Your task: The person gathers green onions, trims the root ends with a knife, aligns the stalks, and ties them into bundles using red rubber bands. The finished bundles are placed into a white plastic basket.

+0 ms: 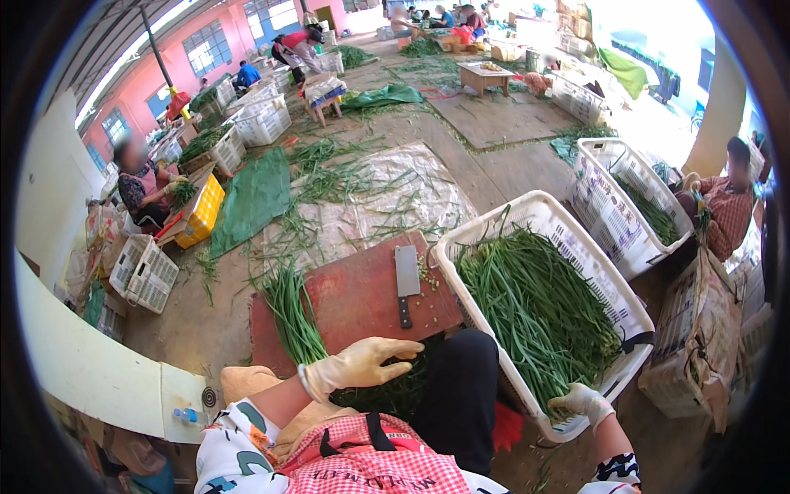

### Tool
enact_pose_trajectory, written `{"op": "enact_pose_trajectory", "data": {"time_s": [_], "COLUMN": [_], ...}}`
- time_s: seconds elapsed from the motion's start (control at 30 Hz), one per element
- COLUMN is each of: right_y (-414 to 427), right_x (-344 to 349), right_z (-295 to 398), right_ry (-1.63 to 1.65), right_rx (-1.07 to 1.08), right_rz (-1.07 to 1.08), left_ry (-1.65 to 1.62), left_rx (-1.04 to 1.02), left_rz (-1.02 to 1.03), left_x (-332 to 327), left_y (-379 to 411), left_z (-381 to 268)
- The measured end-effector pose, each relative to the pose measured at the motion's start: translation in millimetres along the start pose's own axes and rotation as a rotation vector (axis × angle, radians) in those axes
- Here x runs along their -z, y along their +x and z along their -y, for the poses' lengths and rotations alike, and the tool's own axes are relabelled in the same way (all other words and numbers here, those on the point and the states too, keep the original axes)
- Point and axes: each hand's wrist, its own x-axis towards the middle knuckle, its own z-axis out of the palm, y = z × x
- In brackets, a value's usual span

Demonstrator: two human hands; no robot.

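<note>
My left hand [365,367], in a pale glove, hovers over my lap by the near edge of a red board [352,284]. Its fingers are apart and hold nothing. A bundle of long green chive-like leaves [293,315] lies on the board's left side, close to that wrist. Farther right on the board rests a cleaver [406,278], its black handle towards me. My right hand [583,402], also gloved, reaches into the near end of a white plastic crate [543,207]. Its fingers touch the loose green leaves [543,302] inside; whether they grip any is unclear.
A second white crate [608,216] with greens stands beyond the first. A seated person [728,197] is at the right, another [145,185] at the left handling greens. Scattered leaves lie on a pale sheet [401,185]. A green sheet [256,204] covers floor to the left.
</note>
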Motion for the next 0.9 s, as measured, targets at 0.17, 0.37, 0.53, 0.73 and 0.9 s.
{"op": "enact_pose_trajectory", "data": {"time_s": [0.17,0.37,0.53,0.73,0.9], "right_y": [5.3,55.8,-29.4,-37.3,-100.6], "right_x": [-34.3,-70.2,-2.4,26.4,30.9], "right_z": [-10.6,-75.5,22.2,24.1,56.5], "right_ry": [-0.13,0.354,0.116,-0.014,-0.172], "right_rx": [0.039,-0.002,0.122,0.165,0.198], "right_rz": [-0.043,-0.021,0.031,-0.123,-0.234], "left_ry": [-0.052,-0.043,-0.436,-1.141,-1.289], "left_rx": [-0.157,-0.334,-0.157,0.494,0.798], "left_rz": [0.082,0.218,0.412,0.476,0.527], "left_x": [-20.2,-67.0,-125.0,-173.4,-223.0], "left_y": [39.9,87.0,115.2,117.8,129.0], "left_z": [-31.0,-56.0,-45.9,-53.8,-60.4]}}
